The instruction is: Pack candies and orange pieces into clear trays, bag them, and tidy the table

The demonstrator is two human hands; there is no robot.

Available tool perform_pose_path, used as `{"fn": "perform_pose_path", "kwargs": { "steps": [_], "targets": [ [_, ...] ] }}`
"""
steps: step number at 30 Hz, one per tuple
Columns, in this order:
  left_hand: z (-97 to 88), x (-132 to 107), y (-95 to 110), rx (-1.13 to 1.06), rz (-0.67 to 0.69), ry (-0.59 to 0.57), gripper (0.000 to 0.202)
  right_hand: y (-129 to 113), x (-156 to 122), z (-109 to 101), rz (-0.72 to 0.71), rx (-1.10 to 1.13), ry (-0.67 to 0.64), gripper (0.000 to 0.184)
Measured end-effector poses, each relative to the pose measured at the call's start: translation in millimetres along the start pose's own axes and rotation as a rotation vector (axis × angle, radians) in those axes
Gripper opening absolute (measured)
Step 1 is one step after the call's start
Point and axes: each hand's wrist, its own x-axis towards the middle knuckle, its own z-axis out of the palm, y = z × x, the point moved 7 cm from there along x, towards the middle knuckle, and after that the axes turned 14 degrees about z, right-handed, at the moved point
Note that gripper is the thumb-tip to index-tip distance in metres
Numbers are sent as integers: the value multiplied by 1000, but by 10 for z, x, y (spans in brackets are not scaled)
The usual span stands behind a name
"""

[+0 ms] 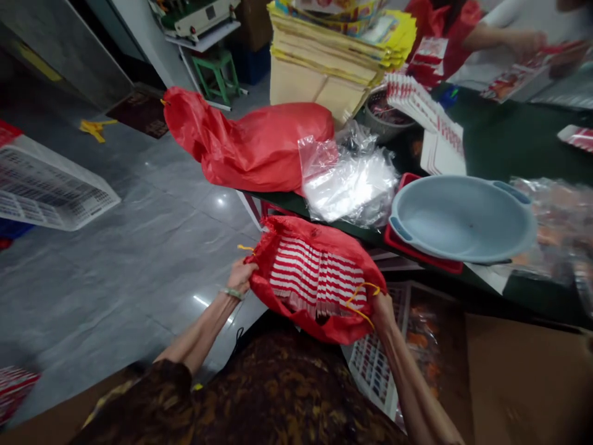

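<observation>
L hand [241,276] & R hand [382,311] both closed on the rim of a red drawstring bag [315,324], pulling its mouth wide, yellow cord [359,303] trailing by R hand. Bag's held up just in front of the surface [319,213] edge, red-&-white striped packets [317,278] inside. On surface: pale blue basin [458,216] on red tray [417,250], clear plastic bags [352,185], bulging red sack [245,145]. Co-worker's hand [523,43] top right, apart.

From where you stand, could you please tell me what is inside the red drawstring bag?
Stacks of red-and-white striped packets fill the red drawstring bag; whatever lies beneath them, deeper in the bag, is hidden.
</observation>
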Motion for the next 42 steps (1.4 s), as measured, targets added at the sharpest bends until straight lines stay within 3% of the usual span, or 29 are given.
{"fn": "perform_pose_path", "kwargs": {
  "steps": [3, 6, 8, 10, 12, 14, 15, 17, 19, 20, 22, 25, 29, 32, 35, 38, 42],
  "targets": [
    [32, 127, 72, -39, -43, 51, 18, -73, 31, -46, 20, -47, 44, 33],
    [-104, 117, 92, -38, -68, 130, 12, -169, -36, -270, 10, -143, 110, 34],
    [-239, 58, 104, -15, -55, 188, 15, -356, -186, -438, -179, -320, 249, 40],
    [-343, -20, 138, 28, -25, 221, 19, -591, -481, -401, -564, -524, 367, 40],
    [-396, -105, 209, 81, 13, 240, 21, -667, -843, -58, -970, -655, 265, 30],
    [-428, -195, 387, 215, 145, 298, 26, -559, -1113, 469, -1184, -710, -58, 25],
    [-428, -251, 536, 337, 278, 343, 32, -475, -1205, 764, -1229, -760, -215, 30],
    [-313, -403, 854, 606, 629, 398, 42, -318, -1271, 1331, -1239, -911, -392, 42],
    [-60, -511, 961, 763, 884, 286, 37, -221, -1197, 1792, -1184, -1085, -419, 55],
    [58, -498, 887, 776, 883, 172, 33, -197, -1125, 1959, -1126, -1145, -419, 59],
    [230, -397, 564, 779, 699, -48, 27, -177, -967, 2151, -967, -1186, -447, 52],
    [281, -258, -4, 798, 385, -175, 27, -192, -799, 2134, -786, -1153, -528, 21],
    [176, -147, -369, 750, 256, -185, 37, -330, -637, 1794, -751, -1063, -552, 25],
    [123, -119, -369, 732, 242, -232, 51, -467, -439, 1473, -730, -992, -446, 31],
    [211, -198, -278, 764, 268, -255, 69, -576, -310, 1231, -758, -938, -355, 37],
    [510, -428, -198, 1028, 404, -266, 86, -603, -366, 1163, -868, -963, -370, 45],
    [984, -732, -255, 1412, 594, -340, 89, -421, -654, 1287, -1242, -1340, -285, 48]
  ]
}}
